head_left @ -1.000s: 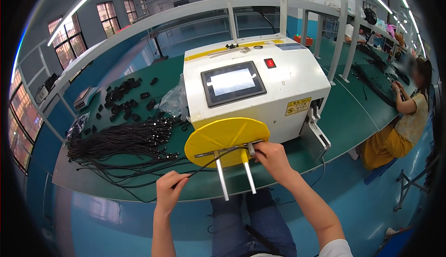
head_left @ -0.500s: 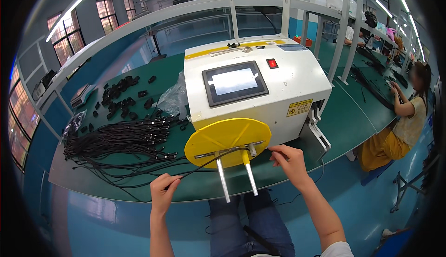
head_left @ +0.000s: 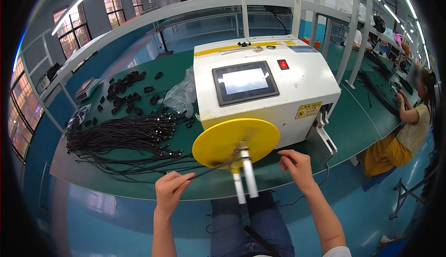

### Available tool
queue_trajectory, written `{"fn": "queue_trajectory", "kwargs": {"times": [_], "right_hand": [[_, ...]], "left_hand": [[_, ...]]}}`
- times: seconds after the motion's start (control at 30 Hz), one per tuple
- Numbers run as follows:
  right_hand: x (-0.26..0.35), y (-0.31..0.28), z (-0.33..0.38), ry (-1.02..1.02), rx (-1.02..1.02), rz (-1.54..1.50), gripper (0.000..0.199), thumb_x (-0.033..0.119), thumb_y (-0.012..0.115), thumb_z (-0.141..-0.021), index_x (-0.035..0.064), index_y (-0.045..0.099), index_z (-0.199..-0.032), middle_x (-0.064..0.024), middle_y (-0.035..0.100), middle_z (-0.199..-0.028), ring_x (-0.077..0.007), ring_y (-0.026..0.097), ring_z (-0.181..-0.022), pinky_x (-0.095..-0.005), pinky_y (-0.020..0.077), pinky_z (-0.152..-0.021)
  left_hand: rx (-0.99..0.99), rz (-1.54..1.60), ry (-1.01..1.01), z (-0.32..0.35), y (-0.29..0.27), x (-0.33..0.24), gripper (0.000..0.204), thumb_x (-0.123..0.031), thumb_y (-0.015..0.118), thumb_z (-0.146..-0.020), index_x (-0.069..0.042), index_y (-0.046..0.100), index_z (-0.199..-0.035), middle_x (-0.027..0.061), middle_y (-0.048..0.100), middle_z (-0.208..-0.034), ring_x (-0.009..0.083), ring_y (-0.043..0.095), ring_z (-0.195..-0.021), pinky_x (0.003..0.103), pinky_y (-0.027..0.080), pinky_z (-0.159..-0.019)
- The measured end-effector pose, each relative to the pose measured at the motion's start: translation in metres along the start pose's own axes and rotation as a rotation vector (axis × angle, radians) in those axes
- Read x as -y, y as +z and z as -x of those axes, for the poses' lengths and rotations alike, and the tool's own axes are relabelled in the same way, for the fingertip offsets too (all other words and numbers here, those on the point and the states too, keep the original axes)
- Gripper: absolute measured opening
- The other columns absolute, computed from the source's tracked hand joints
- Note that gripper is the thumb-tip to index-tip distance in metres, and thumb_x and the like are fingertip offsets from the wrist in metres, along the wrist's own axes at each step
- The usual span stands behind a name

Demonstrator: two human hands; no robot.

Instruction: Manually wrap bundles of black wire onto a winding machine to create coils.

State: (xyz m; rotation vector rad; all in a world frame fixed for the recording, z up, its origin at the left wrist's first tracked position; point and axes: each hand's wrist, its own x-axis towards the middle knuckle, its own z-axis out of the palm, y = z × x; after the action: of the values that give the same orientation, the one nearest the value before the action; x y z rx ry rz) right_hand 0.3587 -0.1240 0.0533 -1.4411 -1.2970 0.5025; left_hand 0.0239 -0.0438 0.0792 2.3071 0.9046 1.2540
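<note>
A white box-shaped machine (head_left: 297, 94) with a dark touch screen (head_left: 245, 81) and a red button (head_left: 282, 64) stands on the green bench. On its front is a yellow disc (head_left: 218, 141) with two metal pins (head_left: 248, 178) pointing toward me. A black cable (head_left: 211, 169) runs from the pins to my left hand (head_left: 171, 189), which pinches it just below and left of the disc. My right hand (head_left: 296, 166) hovers to the right of the disc with loosely curled fingers, touching nothing I can see.
A heap of black cables (head_left: 125, 136) lies left of the machine, with small black parts (head_left: 125, 90) and a clear plastic bag (head_left: 181, 94) behind it. The green bench (head_left: 357, 127) runs on to the right, where another person (head_left: 413, 117) sits working. A white frame stands over the bench.
My right hand has let go at the pins and drawn away to the right. The disc has turned, so the two pins now nearly line up. My left hand keeps hold of the cable.
</note>
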Motion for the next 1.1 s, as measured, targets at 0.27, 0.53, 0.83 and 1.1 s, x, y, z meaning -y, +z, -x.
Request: {"fn": "queue_trajectory", "kwargs": {"times": [0.27,0.53,0.83,1.1], "right_hand": [[-0.009,0.001,0.004,0.027,0.017,-0.016,0.017,-0.003,0.052,-0.086,-0.0038,0.063,-0.098,-0.0076,0.063,-0.072,-0.0098,0.058,-0.058,-0.0227,0.0494,-0.056],[-0.014,0.005,0.009,0.043,0.04,-0.022,0.017,-0.003,0.052,-0.086,-0.0034,0.063,-0.099,-0.0072,0.063,-0.072,-0.0096,0.058,-0.058,-0.0221,0.0487,-0.055],[-0.016,0.011,0.016,0.045,0.077,-0.033,0.017,-0.002,0.052,-0.086,-0.0034,0.063,-0.099,-0.0077,0.063,-0.072,-0.01,0.059,-0.059,-0.022,0.0489,-0.055],[0.008,0.01,0.027,0.121,0.14,-0.257,0.013,-0.003,0.054,-0.085,-0.0032,0.064,-0.092,-0.0076,0.063,-0.08,-0.0123,0.061,-0.065,-0.0221,0.0495,-0.059]], "left_hand": [[-0.042,-0.022,0.13,0.002,0.019,-0.028,0.028,0.005,0.068,-0.067,-0.004,0.07,-0.094,0.0049,0.054,-0.064,0.0142,0.049,-0.054,0.025,0.035,-0.047],[-0.059,-0.176,0.296,-0.007,0.031,-0.066,0.034,0.001,0.07,-0.063,-0.005,0.069,-0.097,0.004,0.056,-0.067,0.0161,0.05,-0.054,0.026,0.039,-0.046],[0.031,-0.243,0.36,-0.021,0.05,-0.101,0.029,0.0,0.066,-0.065,-0.004,0.069,-0.094,0.0033,0.058,-0.072,0.0168,0.052,-0.058,0.025,0.04,-0.047],[-0.051,-0.187,0.46,-0.019,0.067,-0.097,0.033,-0.001,0.071,-0.058,-0.005,0.07,-0.091,0.0031,0.06,-0.076,0.0163,0.052,-0.061,0.025,0.041,-0.049]]}}
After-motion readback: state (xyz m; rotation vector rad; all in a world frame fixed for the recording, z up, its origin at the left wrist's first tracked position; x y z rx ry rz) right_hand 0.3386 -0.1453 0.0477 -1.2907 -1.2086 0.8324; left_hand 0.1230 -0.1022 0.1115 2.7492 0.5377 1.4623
